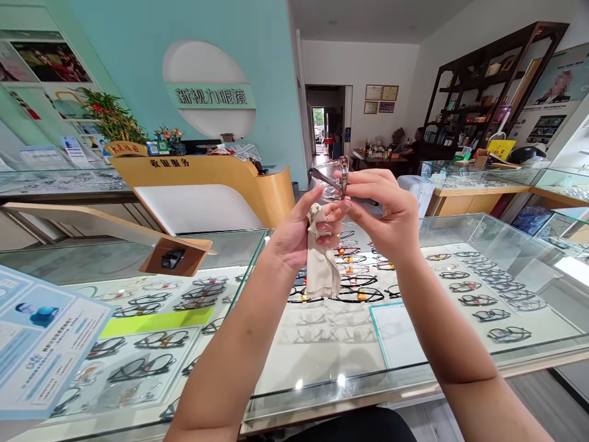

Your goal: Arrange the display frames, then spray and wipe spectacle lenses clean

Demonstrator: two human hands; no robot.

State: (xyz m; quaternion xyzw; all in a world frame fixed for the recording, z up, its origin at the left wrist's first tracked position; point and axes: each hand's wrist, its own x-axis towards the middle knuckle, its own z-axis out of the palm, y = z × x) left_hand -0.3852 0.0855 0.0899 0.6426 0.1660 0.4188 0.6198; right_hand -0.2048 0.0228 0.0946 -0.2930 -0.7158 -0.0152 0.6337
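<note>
A pair of glasses [343,175] with a brownish patterned frame is held up above the glass display case [322,380]. My right hand [384,205] pinches its frame between thumb and fingers. Close beside it, my left hand [299,230] is closed around a beige cloth [322,267], which hangs down from the fingers. The left thumb is at the dark temple arm of the glasses; whether it presses on it is hard to tell. Rows of eyeglasses [361,294] lie inside the case below both hands.
A blue and white leaflet [50,350] stands at the left, near a wooden tray [175,258] holding a small black item. Behind are a yellow and white counter [197,196], more glass cases [478,175] and a seated person [416,147] at a dark desk.
</note>
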